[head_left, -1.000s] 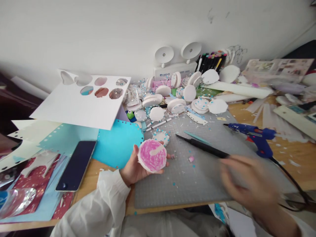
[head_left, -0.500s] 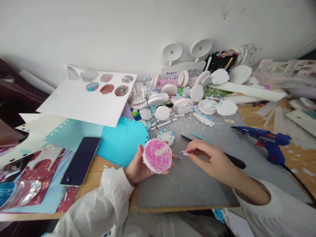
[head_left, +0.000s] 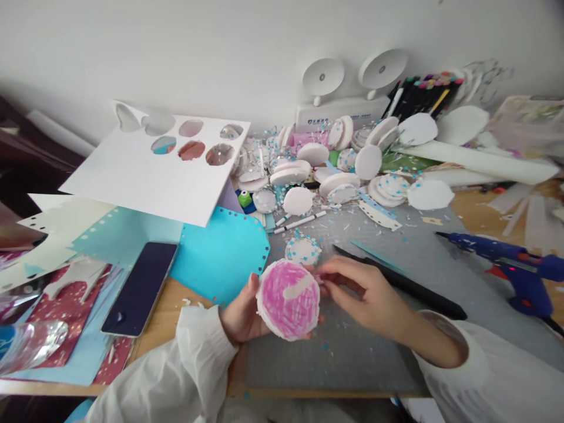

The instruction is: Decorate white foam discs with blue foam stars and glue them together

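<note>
My left hand (head_left: 241,320) grips a round white disc (head_left: 286,311) from the left and below. Its face is scribbled pink and carries a pale bare streak. At the disc's upper right edge, the fingertips of my right hand (head_left: 365,291) pinch a small pink piece, now mostly covered by the fingers. Just beyond the disc, a white round (head_left: 303,249) dotted with blue bits lies on the grey cutting mat (head_left: 282,367). A black craft knife (head_left: 423,294) rests behind my right hand, near a thin teal strip (head_left: 376,255).
A blue hot glue gun (head_left: 506,247) lies at the right. Several white discs (head_left: 297,201) are heaped at the back beneath a twin-head lamp (head_left: 339,114). Leftward are a white board with holes (head_left: 145,182), blue paper (head_left: 220,252) and a phone (head_left: 140,288).
My right hand has moved left with the pink piece, from apart to the disc's edge. The view has shifted slightly, and my left hand still holds the disc.
</note>
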Available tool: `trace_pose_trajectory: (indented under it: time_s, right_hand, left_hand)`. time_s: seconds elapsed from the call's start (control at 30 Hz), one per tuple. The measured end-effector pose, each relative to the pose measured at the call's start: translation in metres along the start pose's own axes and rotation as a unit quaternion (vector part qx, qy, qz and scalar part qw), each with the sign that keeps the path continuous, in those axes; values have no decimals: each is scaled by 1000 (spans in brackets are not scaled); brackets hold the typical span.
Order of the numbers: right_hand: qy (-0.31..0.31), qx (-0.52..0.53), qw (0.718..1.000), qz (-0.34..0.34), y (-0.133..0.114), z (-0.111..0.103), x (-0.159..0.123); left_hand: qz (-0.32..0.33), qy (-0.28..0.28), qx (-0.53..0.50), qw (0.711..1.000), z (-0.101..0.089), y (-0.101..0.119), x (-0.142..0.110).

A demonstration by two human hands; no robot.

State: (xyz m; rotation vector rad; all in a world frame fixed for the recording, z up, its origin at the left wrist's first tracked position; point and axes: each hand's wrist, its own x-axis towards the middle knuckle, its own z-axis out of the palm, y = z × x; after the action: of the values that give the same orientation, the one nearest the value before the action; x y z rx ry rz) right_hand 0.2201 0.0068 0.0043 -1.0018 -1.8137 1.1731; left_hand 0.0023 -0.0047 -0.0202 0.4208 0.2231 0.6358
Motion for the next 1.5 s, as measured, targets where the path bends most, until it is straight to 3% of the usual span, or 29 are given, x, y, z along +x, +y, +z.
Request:
trace_pose_trajectory:
  time_s: [0.1, 0.3, 0.5, 0.73, 0.87, 1.0, 1.13, 1.27, 1.4, 1.5]
  right_hand:
    - [1, 101, 993, 68, -3, 2, -1]
    - [42, 127, 984, 121, -6, 3, -1]
    - [98, 151, 981, 78, -3, -5, -3]
    - [34, 187, 981, 30, -1, -5, -6]
    - [19, 263, 963, 48, -3, -1, -7]
    - [44, 282, 955, 83, -7, 0, -8]
    - [67, 259, 961, 69, -11, 1, -6]
    - [50, 192, 980, 16, -14, 2, -6]
    - [62, 20, 996, -64, -16, 4, -9]
    - [90, -104, 980, -143, -16, 5, -11]
  left_hand:
    - [-11, 3, 16, 1000, -1, -2, -2]
    - [-16, 9, 40, 999, 3, 0, -1]
    - [-2, 24, 42, 999, 6, 4, 2]
    - [12, 36, 71, 997, 3, 1, 1]
    - [14, 55, 87, 995, 3, 0, 0]
    - [11, 62, 93, 994, 6, 0, 0]
    - [9, 56, 100, 993, 4, -2, 0]
    - [31, 63, 125, 990, -1, -5, -1]
    - [42, 60, 157, 985, -2, -7, -1]
    - [46, 50, 176, 982, 0, -7, 0]
